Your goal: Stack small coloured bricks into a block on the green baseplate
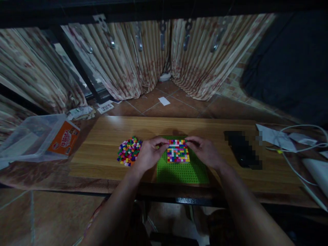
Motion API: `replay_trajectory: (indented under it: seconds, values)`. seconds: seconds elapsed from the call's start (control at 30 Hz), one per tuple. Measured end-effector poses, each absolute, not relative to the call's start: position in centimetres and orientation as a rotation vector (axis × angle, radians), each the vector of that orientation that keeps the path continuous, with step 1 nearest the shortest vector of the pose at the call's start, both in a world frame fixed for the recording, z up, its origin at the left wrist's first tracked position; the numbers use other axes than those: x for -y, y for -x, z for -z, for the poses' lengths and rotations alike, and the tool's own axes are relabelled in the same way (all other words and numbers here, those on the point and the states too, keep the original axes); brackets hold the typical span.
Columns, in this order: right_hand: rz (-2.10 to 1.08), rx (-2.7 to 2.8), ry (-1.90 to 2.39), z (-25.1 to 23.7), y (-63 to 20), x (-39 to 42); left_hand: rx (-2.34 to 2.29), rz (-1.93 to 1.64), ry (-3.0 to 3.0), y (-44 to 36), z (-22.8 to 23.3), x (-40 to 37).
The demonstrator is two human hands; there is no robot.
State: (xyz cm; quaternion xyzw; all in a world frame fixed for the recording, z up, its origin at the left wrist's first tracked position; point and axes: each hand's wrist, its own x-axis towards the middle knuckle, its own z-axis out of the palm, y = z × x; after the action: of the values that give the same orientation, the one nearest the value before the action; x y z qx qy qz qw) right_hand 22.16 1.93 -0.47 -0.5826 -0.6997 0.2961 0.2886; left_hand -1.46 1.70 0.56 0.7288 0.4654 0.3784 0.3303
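Observation:
A square block of multicoloured toy bricks [178,152] lies over the far part of a green studded baseplate [181,175]. At its upper left corner, my left hand [152,150] is closed, thumb and forefinger pinching the edge. My right hand [203,148] pinches the upper right corner the same way. Whether the block is pressed onto the studs or slightly raised, I cannot tell. Just left of my left hand is a heap of loose small bricks [128,150] in many colours, partly covered by that hand.
A wooden board [102,136] forms the worktop. Towards its right end lies a dark, partly pixelated phone-like object [242,150]. White cables [292,164] and papers [275,136] are at the far right. A clear plastic bin [33,136] with an orange packet [65,138] stands left.

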Motion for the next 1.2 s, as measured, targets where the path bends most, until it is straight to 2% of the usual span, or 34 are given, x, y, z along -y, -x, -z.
replay_trajectory:
  seconds: [0.4, 0.77, 1.2]
  values:
    - [-0.852, 1.852, 1.529, 0.3, -22.1, -1.9, -1.288, -1.026, -2.092, 0.1, 0.6, -2.1]
    - [-0.8, 1.879, 1.547, 0.2, -22.0, -1.8, -1.403, -1.085, -1.763, -0.7, 1.5, -2.2]
    - [-0.798, 1.88, 1.58, 0.5, -22.2, -1.9, -1.325, -1.077, -1.477, -1.0, 1.4, -2.5]
